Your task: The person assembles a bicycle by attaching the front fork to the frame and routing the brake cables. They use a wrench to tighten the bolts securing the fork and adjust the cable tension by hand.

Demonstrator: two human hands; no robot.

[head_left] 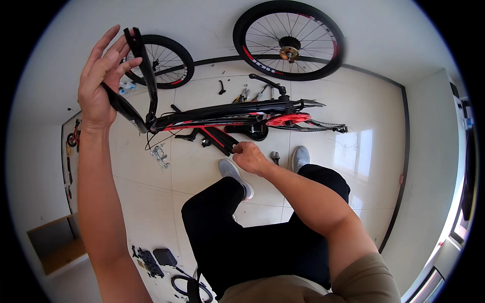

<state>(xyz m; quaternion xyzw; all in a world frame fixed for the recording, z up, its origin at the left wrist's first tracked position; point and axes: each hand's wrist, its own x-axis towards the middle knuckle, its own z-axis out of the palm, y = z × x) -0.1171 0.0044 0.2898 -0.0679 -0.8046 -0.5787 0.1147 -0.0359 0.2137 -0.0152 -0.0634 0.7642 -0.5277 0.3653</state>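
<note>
A black bicycle frame with red trim lies across the view in front of me. Its black fork rises at the left end, two legs pointing up. My left hand is raised against the fork, fingers stretched and spread, with one leg crossing in front of the fingers and the other by the palm. My right hand is closed below the frame, at the end of a black bar with red stripes; whatever its fingertips hold is hidden. A red chainring sits toward the frame's right end.
Two wheels stand against the far wall, a smaller-looking one and one with a cassette. A black saddle lies under the frame. Loose tools, metal parts in clear bags and a black tool are on the tiles.
</note>
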